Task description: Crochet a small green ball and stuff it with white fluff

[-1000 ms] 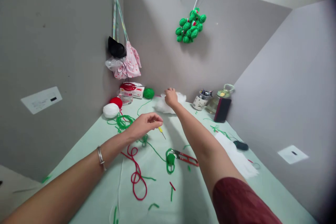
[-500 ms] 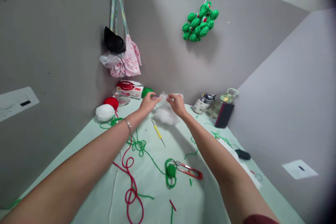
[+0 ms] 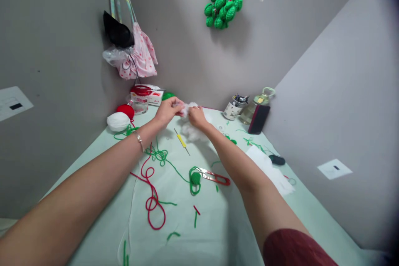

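Both hands are at the far side of the table, pinching a tuft of white fluffy stuffing (image 3: 190, 105). My left hand (image 3: 170, 110) grips it with thumb and fingertips on the left side. From the right, my right hand (image 3: 197, 117) is closed on it, the fingers curled in. Beneath them a larger mass of the same stuffing (image 3: 193, 133) rests on the table. A crochet hook with a yellow grip (image 3: 181, 141) lies just nearer. Closer still are orange-handled thread snips (image 3: 215, 176) beside a small green crocheted piece (image 3: 195, 178).
Red yarn (image 3: 149, 203) and green yarn (image 3: 158, 156) trail over the table (image 3: 218, 224). White (image 3: 118, 121) and red yarn balls (image 3: 126, 111) sit at the left. A pen cup (image 3: 232, 110), bottle (image 3: 247, 112) and phone (image 3: 259, 119) stand back right. Green crocheted pieces (image 3: 226, 4) hang above.
The view has tilted down and shifted slightly right. My hands have drawn closer together around the tuft, and my right fingers have curled in more.
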### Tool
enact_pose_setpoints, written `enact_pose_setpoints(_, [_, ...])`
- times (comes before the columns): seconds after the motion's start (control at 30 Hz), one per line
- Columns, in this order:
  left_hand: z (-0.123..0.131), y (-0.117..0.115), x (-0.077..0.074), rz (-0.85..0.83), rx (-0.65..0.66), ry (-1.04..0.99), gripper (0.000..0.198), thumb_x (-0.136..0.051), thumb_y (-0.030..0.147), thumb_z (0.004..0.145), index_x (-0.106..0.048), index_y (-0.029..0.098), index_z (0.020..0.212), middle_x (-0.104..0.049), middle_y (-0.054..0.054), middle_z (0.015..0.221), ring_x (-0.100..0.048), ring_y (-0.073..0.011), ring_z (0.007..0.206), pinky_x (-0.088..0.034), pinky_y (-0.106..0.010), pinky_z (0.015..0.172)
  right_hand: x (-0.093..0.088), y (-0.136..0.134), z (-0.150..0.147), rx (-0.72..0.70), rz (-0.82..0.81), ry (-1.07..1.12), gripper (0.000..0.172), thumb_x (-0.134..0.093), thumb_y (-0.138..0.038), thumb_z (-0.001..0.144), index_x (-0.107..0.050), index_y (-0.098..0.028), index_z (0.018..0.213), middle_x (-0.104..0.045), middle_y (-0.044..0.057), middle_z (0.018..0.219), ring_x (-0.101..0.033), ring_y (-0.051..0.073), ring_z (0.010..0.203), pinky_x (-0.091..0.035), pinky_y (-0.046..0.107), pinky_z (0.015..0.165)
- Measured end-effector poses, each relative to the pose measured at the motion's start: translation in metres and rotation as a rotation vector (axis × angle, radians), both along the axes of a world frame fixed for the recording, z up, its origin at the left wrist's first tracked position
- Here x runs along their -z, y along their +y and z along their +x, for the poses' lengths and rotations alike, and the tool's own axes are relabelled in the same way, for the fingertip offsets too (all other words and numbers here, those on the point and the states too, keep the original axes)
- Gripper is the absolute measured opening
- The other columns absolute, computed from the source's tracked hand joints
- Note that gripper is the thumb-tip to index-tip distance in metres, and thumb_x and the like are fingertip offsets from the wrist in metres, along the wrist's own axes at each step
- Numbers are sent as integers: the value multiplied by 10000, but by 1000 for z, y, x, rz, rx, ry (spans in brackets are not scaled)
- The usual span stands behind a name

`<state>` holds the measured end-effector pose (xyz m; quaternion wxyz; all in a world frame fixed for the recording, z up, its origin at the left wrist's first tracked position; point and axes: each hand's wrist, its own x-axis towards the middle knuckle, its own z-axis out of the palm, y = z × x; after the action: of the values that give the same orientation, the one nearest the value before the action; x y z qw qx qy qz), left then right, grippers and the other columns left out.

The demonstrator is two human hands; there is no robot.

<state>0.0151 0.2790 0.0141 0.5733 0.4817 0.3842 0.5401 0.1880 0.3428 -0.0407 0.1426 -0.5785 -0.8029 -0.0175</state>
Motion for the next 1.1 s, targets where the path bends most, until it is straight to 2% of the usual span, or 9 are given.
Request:
enact_pose_setpoints(0.13, [-17,-44,-35,82,94,-158,107,-712,140,937,-668,162,842,-666,29,794,-641,-79,663,-604,-240,743,-25,-12,11,109,48,46,389,-671,-396,1004,-631,-190,1332,-660,107,1358,-688,253,1153,-612,480,969])
enact_pose_setpoints(0.27, [-33,-74,-42,65,139,-233,43,-716,136,873,-688,162,853,-704,-3,886,-725,-132,781,-630,-301,816,-66,-56,15,73,129,107,438,-591,-208,1017,-568,-157,1451,-579,200,1486,-578,324,1366,-494,546,1130])
enact_pose_setpoints(0.37, [-40,-83,-32,41,107,-248,94,-707,71,779,-675,158,796,-674,-1,840,-702,-115,768,-588,-205,686,-91,-117,21,-113,70,107,416,-613,-150,975,-650,-247,1378,-656,114,1394,-662,235,1237,-515,414,1101])
enact_pose_setpoints(0.43, [-42,-88,-27,39,89,-249,141,-700,45,721,-682,160,801,-666,-1,857,-650,-84,713,-495,-138,550,-97,-164,26,-421,-120,100,429,-649,-92,926,-697,-289,1303,-677,61,1357,-673,197,1196,-534,363,1063])
enact_pose_setpoints(0.5, [-44,-96,-25,44,105,-240,193,-685,42,672,-701,159,825,-680,-17,936,-587,-61,652,-391,-127,453,-92,-208,29,-637,-310,43,483,-664,-33,881,-711,-300,1281,-656,67,1394,-608,220,1296,-498,398,1112])
enact_pose_setpoints(0.63, [-42,-121,-23,51,155,-184,99,-640,101,623,-662,153,704,-601,0,764,-449,-52,533,-261,-154,405,-54,-258,24,-449,-482,295,317,-705,18,798,-780,-243,962,-698,98,1272,-572,265,1262,-482,425,1070])
enact_pose_setpoints(0.77, [-35,-149,-13,36,149,-45,34,-620,190,684,-629,172,656,-414,54,542,-316,-68,465,-212,-187,434,-20,-257,19,-258,-428,574,83,-686,-172,891,-723,-202,822,-699,80,976,-625,211,929,-536,375,876])
enact_pose_setpoints(0.83, [-31,-161,-4,32,131,37,63,-616,233,734,-651,185,713,-399,66,525,-293,-80,457,-207,-207,450,-12,-248,20,-166,-430,761,171,-637,-335,948,-696,-198,865,-666,41,822,-597,165,719,-545,336,730])
enact_pose_setpoints(1.1, [-15,-186,37,72,74,280,285,-830,429,732,-686,250,901,-721,-35,1017,-649,-250,951,-497,-315,792,-10,-246,18,-36,-598,1324,464,-794,-639,753,-614,-214,808,-695,16,759,-619,121,613,-570,289,637])
